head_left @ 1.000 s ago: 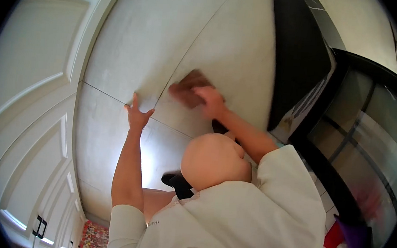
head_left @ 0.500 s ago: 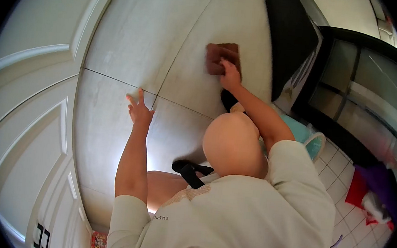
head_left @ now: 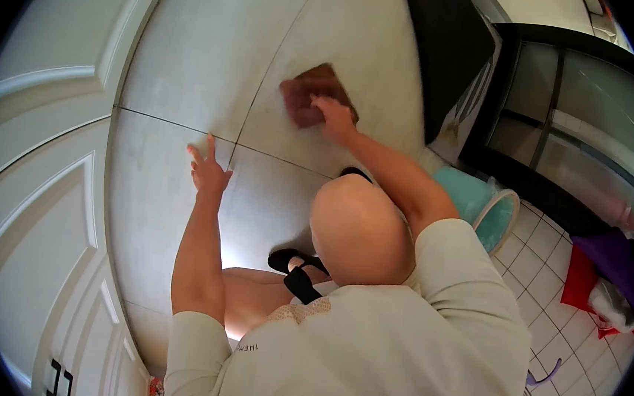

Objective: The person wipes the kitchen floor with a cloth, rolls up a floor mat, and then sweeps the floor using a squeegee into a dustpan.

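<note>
At the far left of the frame, white cabinets run down the edge, with two dark handles near the bottom. Beside them, the pale floor fills the upper left and upper middle, and dark seams cross on it a little left of centre.

Just left of that crossing is your left hand, its thumb and fingers spread apart over the floor; whether the fingertips rest on it, you cannot tell from this view. Below and to the right, a black shoe shows beside your leg.

The brown cloth lies on the floor in the upper middle of the frame, right of the long seam. Your right hand is on its lower right part, fingers touching it; whether they grip it or only press, you cannot tell. Your two hands are well apart. Under your right forearm, your bent knee sits at centre, above your white shirt.

Farther right, a black panel slants down from the top, and a pale blue bucket stands just beyond your right arm. A dark-framed glass door takes the upper right. Below it, red and purple items lie on white tiles.
</note>
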Demonstrator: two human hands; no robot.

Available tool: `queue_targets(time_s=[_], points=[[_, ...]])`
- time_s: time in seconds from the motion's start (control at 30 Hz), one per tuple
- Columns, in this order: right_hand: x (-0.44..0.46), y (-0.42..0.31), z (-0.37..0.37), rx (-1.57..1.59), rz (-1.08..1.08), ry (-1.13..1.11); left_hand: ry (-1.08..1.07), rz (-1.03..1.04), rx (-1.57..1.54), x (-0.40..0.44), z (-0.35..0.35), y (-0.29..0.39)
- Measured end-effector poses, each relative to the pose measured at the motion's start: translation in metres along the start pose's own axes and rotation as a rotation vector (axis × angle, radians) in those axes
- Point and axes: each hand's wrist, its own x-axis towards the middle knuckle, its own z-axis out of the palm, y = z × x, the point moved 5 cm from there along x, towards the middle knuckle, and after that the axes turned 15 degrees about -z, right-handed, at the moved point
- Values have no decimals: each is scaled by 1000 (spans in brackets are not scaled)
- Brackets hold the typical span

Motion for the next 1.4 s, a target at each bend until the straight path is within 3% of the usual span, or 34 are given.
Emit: queue_targets(time_s=[0.07,0.1,0.17,0.23,0.3,0.33,0.4,0.47,0.53,0.7,0.77,0.87,0.97,1.03,1.07,1.1,1.13,1.2,1.23,1.33,1.37,1.4], points=[[-22,-15,11,371,89,-131,-75,-5,-46,1,-2,-1],[-29,-21,-6,503,133,-79,-82,-11,-44,1,-2,0],[-55,4,-34,658,67,337,-80,-22,-84,-1,-4,0],[-80,38,-77,520,142,444,-68,-26,-73,-3,-5,3],[-113,84,-104,285,440,530,-53,-40,-75,-3,-6,2],[-121,97,-101,294,431,520,-65,-37,-85,-3,-6,2],[-156,134,-80,245,928,650,-75,-47,-101,-1,-5,2],[-120,109,-42,3,680,439,-64,-34,-123,-1,-3,1],[-77,46,-9,-49,412,466,-69,-47,-112,0,-2,0],[12,-42,46,191,56,256,-101,21,-242,2,-4,-7],[38,-76,57,300,-176,56,-14,-15,-269,-4,22,-20],[54,-53,39,609,-311,169,-69,-115,-312,-35,52,-32],[64,13,-29,1096,-139,398,-116,-130,-337,-48,56,-37],[70,81,-66,659,65,433,-193,-156,-338,-47,54,-35],[75,96,-86,294,104,483,-196,-173,-344,-48,55,-35],[76,114,-77,303,254,500,-199,-187,-322,-49,55,-34],[82,108,-64,310,244,492,-201,-197,-298,-49,56,-33],[95,65,-24,-32,40,362,-190,-207,-283,-49,56,-32],[99,25,-4,40,-188,425,-182,-201,-263,-50,56,-32],[93,-85,58,182,-449,263,-201,-175,-257,-50,53,-35],[88,-112,70,251,-458,239,-187,-162,-258,-48,49,-35],[82,-128,87,301,-381,-5,-206,-156,-264,-48,47,-36]])
